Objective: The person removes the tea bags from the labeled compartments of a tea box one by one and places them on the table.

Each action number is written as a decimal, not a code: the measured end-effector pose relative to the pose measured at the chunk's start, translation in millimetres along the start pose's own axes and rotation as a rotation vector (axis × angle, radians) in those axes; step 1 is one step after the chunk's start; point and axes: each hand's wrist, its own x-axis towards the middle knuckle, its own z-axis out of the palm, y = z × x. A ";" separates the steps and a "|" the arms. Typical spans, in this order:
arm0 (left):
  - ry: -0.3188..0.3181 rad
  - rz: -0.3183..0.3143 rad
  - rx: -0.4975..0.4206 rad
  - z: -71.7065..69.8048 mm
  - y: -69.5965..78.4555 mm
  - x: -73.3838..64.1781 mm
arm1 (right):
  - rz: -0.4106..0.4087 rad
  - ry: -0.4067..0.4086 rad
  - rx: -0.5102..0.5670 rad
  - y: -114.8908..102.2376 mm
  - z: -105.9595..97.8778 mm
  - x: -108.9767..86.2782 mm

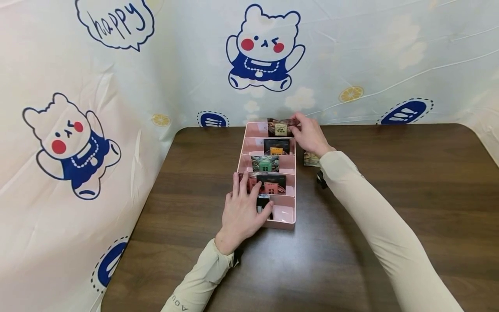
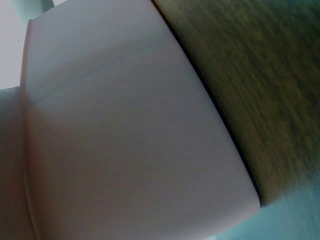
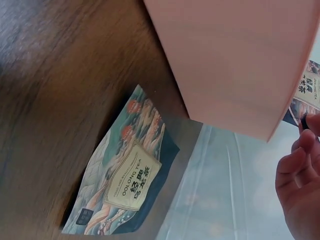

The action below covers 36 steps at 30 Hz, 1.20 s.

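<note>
A pink divided box stands on the table, with tea sachets upright in its compartments. At its far end my right hand pinches an oolong tea sachet by its right edge, over the farthest compartment. The right wrist view shows this sachet's label just past the box rim. My left hand lies across the near left side of the box with fingers spread, touching its rim and the sachets there. Below it, a black sachet is partly hidden by the thumb. The left wrist view shows mostly the box's outer wall.
Another oolong tea sachet lies on the table right of the box, partly under my right wrist in the head view. Green, orange-labelled and red-labelled sachets fill middle compartments. A printed cloth hangs behind the table.
</note>
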 end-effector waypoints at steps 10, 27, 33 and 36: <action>0.009 0.006 0.006 -0.7 0.4 0.3 | 0.044 0.122 0.136 -6.1 -5.8 -2.0; 0.000 0.001 0.007 -0.8 1.0 0.4 | 0.182 0.174 0.239 4.6 -14.0 0.1; -0.006 -0.004 0.008 -0.2 1.0 0.4 | 0.218 0.164 0.241 7.8 -18.3 -2.4; -0.011 -0.008 0.006 -0.5 1.5 0.2 | 0.225 0.153 0.233 10.7 -20.5 -3.6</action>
